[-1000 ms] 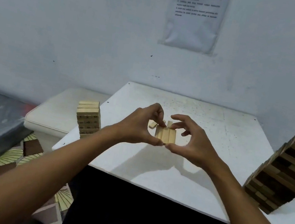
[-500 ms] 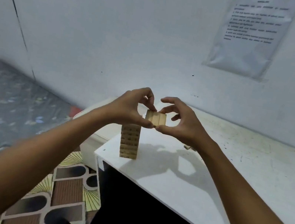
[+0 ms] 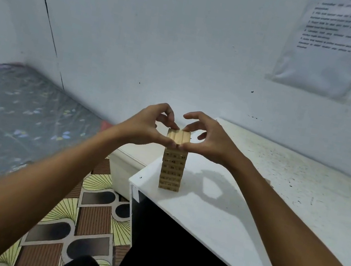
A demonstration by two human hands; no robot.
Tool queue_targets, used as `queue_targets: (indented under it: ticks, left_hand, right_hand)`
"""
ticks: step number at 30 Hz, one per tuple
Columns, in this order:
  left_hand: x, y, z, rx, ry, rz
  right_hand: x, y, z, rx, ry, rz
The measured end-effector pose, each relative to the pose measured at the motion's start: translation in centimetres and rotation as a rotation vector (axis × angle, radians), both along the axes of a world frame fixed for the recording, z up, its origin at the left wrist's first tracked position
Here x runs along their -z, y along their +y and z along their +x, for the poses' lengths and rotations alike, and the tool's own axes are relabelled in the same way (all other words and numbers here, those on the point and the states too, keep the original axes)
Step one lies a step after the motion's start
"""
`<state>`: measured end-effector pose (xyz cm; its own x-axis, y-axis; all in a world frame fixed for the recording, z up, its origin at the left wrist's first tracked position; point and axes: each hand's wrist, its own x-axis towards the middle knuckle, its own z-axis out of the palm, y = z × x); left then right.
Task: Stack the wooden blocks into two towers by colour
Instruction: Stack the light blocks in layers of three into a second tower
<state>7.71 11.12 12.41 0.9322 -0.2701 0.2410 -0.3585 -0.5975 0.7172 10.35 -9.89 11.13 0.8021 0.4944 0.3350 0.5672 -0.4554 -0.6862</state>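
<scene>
I have both hands up at the top of the light tower [image 3: 172, 169], which stands upright near the left front corner of the white table [image 3: 237, 213]. My left hand [image 3: 147, 128] pinches the top layer of three light blocks [image 3: 178, 137] from the left side, thumb at the near edge and fingertips curled over the far edge. My right hand [image 3: 210, 138] does the same from the right, thumb low against the near corner, forefinger arched over the back. The two hands nearly meet above the layer, which sits at the very top of the tower; I cannot tell whether it rests fully on the layer beneath.

The tower is just beside the table's left edge and not far from its front edge, so there is little margin on those two sides. To the right and behind, the tabletop runs open toward the wall [image 3: 185, 41], with only a small block [image 3: 266, 181] peeking out past my right forearm.

Off the table to the left sits a low white box [image 3: 126, 168] close to the corner, below tabletop height. Further left lies a mattress [image 3: 10, 116] with a grey patterned cover, and a patterned floor mat [image 3: 89, 223] below. A printed sheet [image 3: 331, 42] in a plastic sleeve hangs on the wall, upper right.
</scene>
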Motion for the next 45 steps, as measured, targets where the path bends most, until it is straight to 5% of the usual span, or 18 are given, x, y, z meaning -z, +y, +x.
queue_targets:
  ticks: [22, 45]
  left_hand:
    - [1.6, 0.3, 0.7, 0.003, 0.008, 0.014]
    - [3.2, 0.9, 0.3, 0.051, 0.151, -0.176]
  right_hand:
    - [1.2, -0.4, 0.2, 0.018, 0.036, 0.007]
    - [2.8, -0.6, 0.4, -0.012, 0.178, 0.133]
